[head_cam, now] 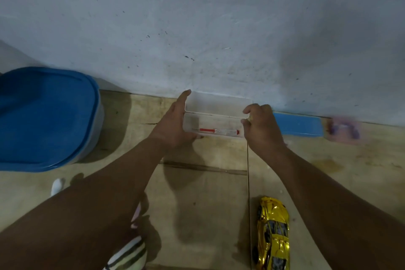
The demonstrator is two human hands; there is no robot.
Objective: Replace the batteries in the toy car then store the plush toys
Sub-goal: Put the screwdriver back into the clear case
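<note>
A small white plastic case stands open on the floor against the wall, its lid tilted up. Inside lies a screwdriver with a red and clear handle. My left hand holds the case's left end, fingers straight along the lid's edge. My right hand grips the right end, fingers curled over the lid's corner. A shiny gold toy car lies on the floor near me, to the right. A striped plush toy shows partly under my left forearm.
A large tub with a blue lid stands at the left. A flat blue box and a blurred pink packet lie along the wall at the right. A small white object sits on the floor at the left.
</note>
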